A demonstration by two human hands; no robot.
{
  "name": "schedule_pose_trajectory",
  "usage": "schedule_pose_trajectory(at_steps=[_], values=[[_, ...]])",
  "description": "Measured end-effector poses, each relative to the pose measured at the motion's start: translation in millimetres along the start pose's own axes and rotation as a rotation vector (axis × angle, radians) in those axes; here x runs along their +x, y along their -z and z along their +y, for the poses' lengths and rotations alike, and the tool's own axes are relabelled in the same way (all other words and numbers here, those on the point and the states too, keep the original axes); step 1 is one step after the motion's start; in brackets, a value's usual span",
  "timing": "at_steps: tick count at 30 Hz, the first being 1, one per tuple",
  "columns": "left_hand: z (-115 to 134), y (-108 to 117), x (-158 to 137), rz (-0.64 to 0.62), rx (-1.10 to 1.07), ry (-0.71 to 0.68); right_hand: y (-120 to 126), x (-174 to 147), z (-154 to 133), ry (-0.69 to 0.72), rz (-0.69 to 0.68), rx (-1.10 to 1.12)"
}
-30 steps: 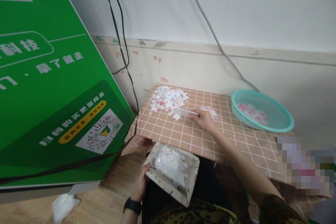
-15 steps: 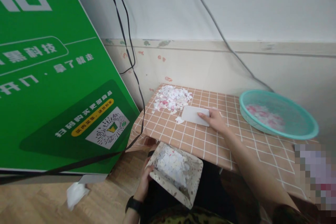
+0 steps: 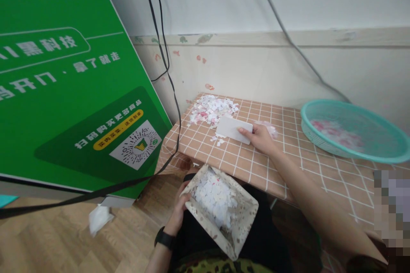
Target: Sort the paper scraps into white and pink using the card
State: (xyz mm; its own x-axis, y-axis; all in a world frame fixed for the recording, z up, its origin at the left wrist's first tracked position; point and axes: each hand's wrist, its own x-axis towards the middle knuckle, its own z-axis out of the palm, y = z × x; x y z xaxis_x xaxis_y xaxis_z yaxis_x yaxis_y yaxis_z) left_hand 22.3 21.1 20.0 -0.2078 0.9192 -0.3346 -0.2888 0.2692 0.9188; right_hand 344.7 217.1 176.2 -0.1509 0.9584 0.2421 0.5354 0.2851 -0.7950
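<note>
My left hand [image 3: 181, 207] grips the left edge of a speckled tray [image 3: 245, 204], held below the table's front edge. White paper scraps [image 3: 214, 198] lie inside the tray. My right hand [image 3: 263, 136] pinches a flat white card [image 3: 233, 129] by its right end, low over the table. At the card's far left is a heap of paper scraps [image 3: 209, 108], white with some pink. A few loose scraps [image 3: 218, 139] lie just in front of the card. A small pinkish patch of scraps [image 3: 267, 128] shows behind my right hand.
A turquoise plastic basket [image 3: 355, 153] with pink and white scraps stands on the right of the brown checked table [image 3: 237, 158]. A large green sign panel [image 3: 96, 94] rises at left, with a black strap [image 3: 176, 106] hanging beside it. Crumpled white plastic [image 3: 100, 218] lies on the floor.
The card in my right hand has moved slightly left, close to the heap, uncovering the pinkish scraps behind the hand. The view has shifted a little; my left hand still holds the tray.
</note>
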Motion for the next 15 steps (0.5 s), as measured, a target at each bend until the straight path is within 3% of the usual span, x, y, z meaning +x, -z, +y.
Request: schedule_pose_trajectory(at_steps=[4, 15], values=[[4.3, -6.7, -5.2, -0.044, 0.017, 0.008, 9.9, 1.6, 2.7, -0.007, 0.052, -0.042], [7.5, -22.6, -31.7, -0.046, -0.112, 0.193, 15.3, 6.0, 12.3, -0.055, -0.052, 0.087]])
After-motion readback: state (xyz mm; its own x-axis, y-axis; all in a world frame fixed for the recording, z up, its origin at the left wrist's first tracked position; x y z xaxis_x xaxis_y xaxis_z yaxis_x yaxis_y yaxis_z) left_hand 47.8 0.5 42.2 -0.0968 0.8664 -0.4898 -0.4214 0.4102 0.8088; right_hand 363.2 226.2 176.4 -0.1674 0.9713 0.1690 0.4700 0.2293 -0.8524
